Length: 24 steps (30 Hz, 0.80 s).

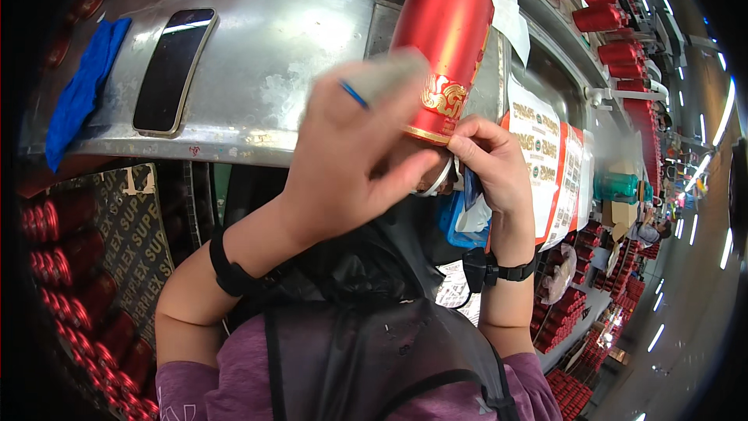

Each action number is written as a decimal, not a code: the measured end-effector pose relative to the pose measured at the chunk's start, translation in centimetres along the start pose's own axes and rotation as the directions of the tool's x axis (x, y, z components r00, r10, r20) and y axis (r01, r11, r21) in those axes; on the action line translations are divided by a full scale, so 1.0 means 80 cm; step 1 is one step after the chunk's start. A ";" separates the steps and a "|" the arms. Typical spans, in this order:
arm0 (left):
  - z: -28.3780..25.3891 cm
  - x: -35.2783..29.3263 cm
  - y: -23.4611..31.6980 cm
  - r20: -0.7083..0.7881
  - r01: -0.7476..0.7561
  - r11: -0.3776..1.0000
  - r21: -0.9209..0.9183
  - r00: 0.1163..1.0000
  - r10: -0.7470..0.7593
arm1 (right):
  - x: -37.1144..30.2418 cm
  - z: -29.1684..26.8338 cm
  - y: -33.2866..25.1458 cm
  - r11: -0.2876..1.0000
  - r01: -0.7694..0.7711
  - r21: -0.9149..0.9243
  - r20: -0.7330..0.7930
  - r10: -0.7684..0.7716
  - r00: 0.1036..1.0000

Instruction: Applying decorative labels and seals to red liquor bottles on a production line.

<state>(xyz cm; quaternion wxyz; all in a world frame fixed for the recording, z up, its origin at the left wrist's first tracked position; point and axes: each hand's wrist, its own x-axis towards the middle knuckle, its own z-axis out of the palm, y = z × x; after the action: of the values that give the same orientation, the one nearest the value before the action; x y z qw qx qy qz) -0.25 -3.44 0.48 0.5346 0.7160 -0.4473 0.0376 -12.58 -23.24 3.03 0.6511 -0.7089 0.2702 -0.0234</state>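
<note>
A glossy red bottle point(446, 31) with a gold pattern lies slanted in front of me, its narrow neck pointing away and its gold-rimmed base toward me. My right hand point(492, 162) pinches the base edge between thumb and fingers. Over the left side of the bottle is my left hand point(343, 129), smeared by motion, its thumb stretched toward the base. A blurred greyish-green patch with a blue strip shows at its fingers; I cannot make out what it is, or whether the hand grips it. Beneath the bottle is a metal bench point(292, 39).
A phone point(175, 70) and a blue cloth point(86, 90) lie on the bench at left. Printed sheets point(538, 160) with gold patterns are to the right. Red bottles stand on a rack point(596, 15) at far right, and more are stacked at lower left point(74, 265). A blue tray point(460, 222) sits below my right hand.
</note>
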 end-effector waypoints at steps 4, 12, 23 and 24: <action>-0.007 -0.011 -0.005 0.102 -0.444 0.882 0.157 0.896 0.433 | 0.000 0.000 0.001 1.000 0.000 -0.012 -0.029 0.000 1.000; -0.030 -0.034 -0.012 0.208 -0.431 0.876 0.217 0.897 0.390 | 0.001 0.001 0.002 0.998 0.040 -0.049 -0.025 -0.041 0.999; -0.025 -0.020 -0.014 0.177 -0.380 0.909 0.170 0.919 0.351 | 0.003 -0.001 -0.001 0.997 0.022 -0.073 -0.022 -0.023 0.999; -0.027 -0.020 -0.013 0.186 -0.368 0.912 0.179 0.923 0.336 | 0.003 0.000 -0.001 0.996 0.044 -0.080 -0.017 -0.045 0.999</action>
<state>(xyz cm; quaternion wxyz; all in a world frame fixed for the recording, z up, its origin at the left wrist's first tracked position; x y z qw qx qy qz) 0.42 -0.69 -0.24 0.4046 0.6769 -0.6018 0.1262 -12.36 -23.34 3.06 0.6190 -0.7399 0.2613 -0.0338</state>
